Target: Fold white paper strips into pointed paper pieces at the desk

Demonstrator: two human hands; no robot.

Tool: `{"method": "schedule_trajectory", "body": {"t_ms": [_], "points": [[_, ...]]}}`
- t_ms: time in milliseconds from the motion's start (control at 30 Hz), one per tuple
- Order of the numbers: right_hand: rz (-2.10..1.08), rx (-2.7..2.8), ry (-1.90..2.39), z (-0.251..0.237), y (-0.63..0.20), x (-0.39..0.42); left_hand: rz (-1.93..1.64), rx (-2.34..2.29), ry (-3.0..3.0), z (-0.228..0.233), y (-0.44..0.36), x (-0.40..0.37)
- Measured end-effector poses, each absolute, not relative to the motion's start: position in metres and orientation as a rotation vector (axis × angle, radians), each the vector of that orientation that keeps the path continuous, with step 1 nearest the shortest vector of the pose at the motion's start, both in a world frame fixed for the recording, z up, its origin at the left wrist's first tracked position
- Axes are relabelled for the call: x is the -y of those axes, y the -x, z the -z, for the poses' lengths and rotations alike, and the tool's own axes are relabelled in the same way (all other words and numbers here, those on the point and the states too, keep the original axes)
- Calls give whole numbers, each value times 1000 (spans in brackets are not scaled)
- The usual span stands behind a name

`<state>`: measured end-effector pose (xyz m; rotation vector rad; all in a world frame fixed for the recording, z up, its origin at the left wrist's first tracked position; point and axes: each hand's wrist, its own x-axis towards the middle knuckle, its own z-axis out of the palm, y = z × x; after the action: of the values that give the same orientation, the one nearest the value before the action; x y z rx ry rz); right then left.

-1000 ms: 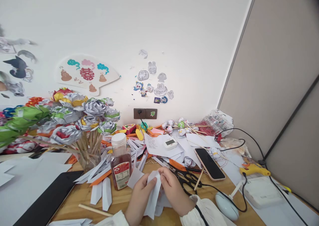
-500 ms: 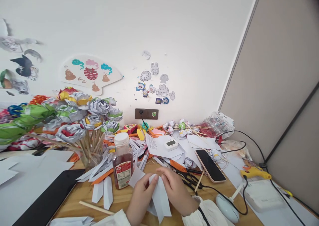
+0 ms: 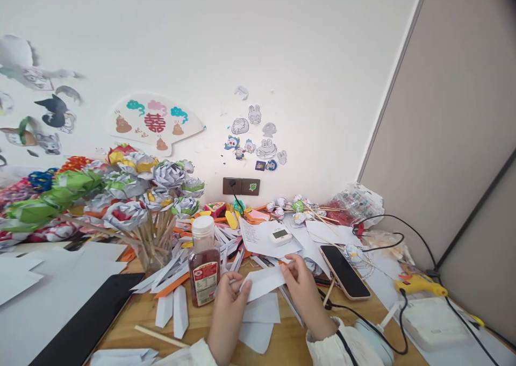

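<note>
Above the table (image 3: 287, 347) before me, the left hand (image 3: 230, 303) and right hand (image 3: 302, 286) pinch opposite ends of a white paper strip (image 3: 264, 283); uneven pulling could crease it, a leftward knock topple the bottle (image 3: 204, 274).

Backed by a plain white wall (image 3: 322, 59) bearing cartoon stickers (image 3: 255, 114), a fan-shaped paper sign (image 3: 157, 121) and a dark double socket (image 3: 241, 186), bounded on the right by a greyish-beige partition (image 3: 455, 124) with a pale edge strip (image 3: 393, 81), furnished with a wooden table (image 3: 292, 350) below, and lit softly and evenly.
</note>
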<state>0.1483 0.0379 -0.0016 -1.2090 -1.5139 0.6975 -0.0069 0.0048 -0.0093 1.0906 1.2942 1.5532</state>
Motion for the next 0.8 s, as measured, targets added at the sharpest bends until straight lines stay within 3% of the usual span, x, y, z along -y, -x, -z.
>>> {"method": "schedule_trajectory", "body": {"t_ms": [233,433,633,800], "points": [[-1200,1603,911,10,-131,-31,-1382,-1159,-1135,10,7,-5],[-1152,1626,883,5,-130,-27,-1251,-1315,-1242,15,3,-5],[-1145,1704,811,4,-132,-25,-1262,-1187,-1093,17,3,-8],[-928,1930,805,-2,-134,-18,-1268,-1133,-1026,16,4,-8]]}}
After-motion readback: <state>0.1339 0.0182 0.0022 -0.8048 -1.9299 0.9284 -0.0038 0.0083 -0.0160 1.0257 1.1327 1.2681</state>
